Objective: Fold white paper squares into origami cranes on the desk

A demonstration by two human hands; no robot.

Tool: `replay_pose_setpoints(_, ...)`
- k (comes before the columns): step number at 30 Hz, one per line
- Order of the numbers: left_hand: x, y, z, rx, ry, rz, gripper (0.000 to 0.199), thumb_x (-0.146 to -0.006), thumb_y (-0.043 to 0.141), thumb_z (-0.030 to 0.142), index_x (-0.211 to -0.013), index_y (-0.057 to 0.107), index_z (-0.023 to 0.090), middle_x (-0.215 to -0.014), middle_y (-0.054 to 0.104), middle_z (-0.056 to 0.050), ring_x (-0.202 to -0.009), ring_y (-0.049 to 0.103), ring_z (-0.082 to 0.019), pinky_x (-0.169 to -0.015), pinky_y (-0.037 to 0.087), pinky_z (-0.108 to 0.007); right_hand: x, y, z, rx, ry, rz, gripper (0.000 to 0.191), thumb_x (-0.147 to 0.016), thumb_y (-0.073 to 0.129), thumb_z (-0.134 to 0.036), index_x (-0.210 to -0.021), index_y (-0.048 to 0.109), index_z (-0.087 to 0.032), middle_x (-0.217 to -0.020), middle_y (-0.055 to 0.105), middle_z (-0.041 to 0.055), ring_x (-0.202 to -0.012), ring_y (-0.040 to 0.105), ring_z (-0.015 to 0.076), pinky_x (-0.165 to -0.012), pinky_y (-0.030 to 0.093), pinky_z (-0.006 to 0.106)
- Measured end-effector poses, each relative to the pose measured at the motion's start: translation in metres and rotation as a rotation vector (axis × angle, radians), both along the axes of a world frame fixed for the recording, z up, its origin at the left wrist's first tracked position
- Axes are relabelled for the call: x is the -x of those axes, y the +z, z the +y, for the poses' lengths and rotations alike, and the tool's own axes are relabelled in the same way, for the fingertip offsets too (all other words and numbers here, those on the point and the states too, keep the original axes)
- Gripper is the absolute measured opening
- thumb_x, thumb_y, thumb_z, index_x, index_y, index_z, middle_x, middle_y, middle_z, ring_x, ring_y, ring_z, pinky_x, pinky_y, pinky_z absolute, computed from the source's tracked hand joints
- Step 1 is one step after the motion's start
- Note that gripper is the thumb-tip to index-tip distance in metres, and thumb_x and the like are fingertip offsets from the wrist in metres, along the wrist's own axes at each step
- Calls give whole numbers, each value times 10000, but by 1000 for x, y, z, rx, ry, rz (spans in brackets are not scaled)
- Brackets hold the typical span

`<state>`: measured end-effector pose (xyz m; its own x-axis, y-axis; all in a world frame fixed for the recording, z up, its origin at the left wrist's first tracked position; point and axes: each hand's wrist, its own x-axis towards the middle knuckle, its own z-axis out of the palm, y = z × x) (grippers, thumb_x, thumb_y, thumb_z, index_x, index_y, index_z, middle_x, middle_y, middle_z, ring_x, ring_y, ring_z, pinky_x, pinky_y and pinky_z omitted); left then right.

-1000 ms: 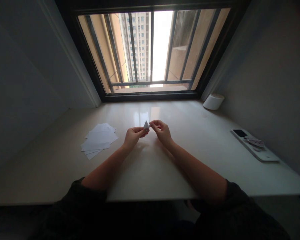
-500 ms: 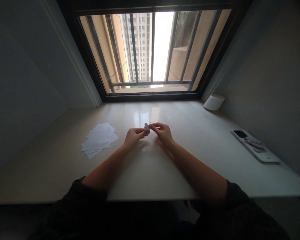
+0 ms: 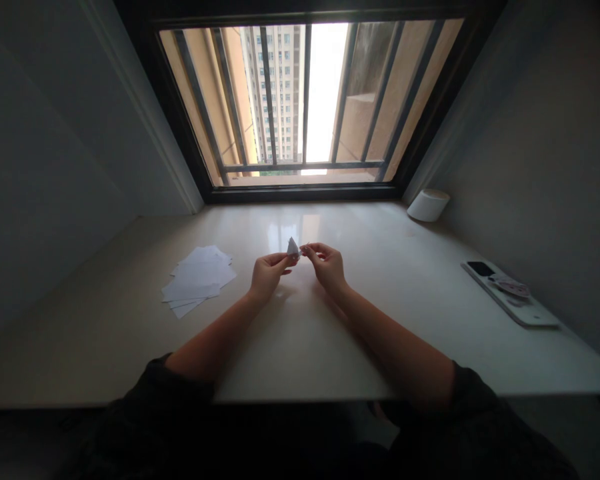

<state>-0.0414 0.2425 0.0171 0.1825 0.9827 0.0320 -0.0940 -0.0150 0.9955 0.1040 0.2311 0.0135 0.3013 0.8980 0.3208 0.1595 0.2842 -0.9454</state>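
The left hand (image 3: pixel 269 277) has its fingers clamped on one small folded white paper (image 3: pixel 293 248), held above the middle of the worktop (image 3: pixel 105 333). The right hand (image 3: pixel 327 265) has fingers together just beside it. One loose pile of white sheets (image 3: pixel 197 280) lies left, one black phone (image 3: pixel 481 269) right.

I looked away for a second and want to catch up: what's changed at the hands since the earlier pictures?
The right hand has drawn slightly rightward, its fingertips now seeming just off the small folded white paper, which the left hand keeps pinched. The loose stack of white sheets and the phone stayed as they were.
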Motion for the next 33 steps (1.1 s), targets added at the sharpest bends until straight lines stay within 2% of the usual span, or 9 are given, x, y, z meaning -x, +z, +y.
replay_pose_setpoints(11, -1, 4, -1, 11, 8, -18, 397, -634, 726, 468, -859, 718, 142, -860, 717, -108, -888, 657, -234, -741, 503, -334, 3, 1, -3, -44, -28, 27, 207, -762, 605, -384, -803, 713, -211, -825, 714, 42, -800, 644, 193, -716, 461, 311)
replay_pose_setpoints(18, -1, 1, 0, 13, 37, -73, 393, -618, 739, 459, -843, 720, 137, -827, 716, -102, -879, 655, -229, -767, 499, -345, 1, 5, -4, 70, 134, 68, 272, -673, 697, -438, -791, 719, -194, -833, 722, 61, -808, 650, 214, -702, 466, 313)
replay_pose_setpoints(21, -1, 0, 0, 9, 58, -77, 382, -617, 741, 452, -834, 724, 138, -807, 712, -101, -871, 653, -233, -749, 502, -344, 1, 3, -3, 91, 121, 74, 287, -659, 706, -443, -775, 720, -181, -803, 722, 66, -794, 652, 217, -695, 465, 316)
replay_pose_setpoints(27, -3, -2, -1, -23, 106, -43, 382, -624, 727, 474, -823, 725, 148, -788, 711, -95, -859, 655, -241, -720, 498, -337, 3, 0, -5, -10, -15, -168, 222, -729, 654, -421, -759, 707, -208, -795, 703, 45, -780, 616, 202, -705, 453, 333)
replay_pose_setpoints(33, -4, 0, -3, -9, 85, -17, 398, -637, 714, 487, -834, 719, 142, -830, 713, -108, -858, 654, -238, -721, 497, -329, 4, -2, -5, -105, -40, -355, 147, -803, 582, -322, -732, 640, -207, -779, 654, 47, -782, 566, 201, -729, 436, 349)
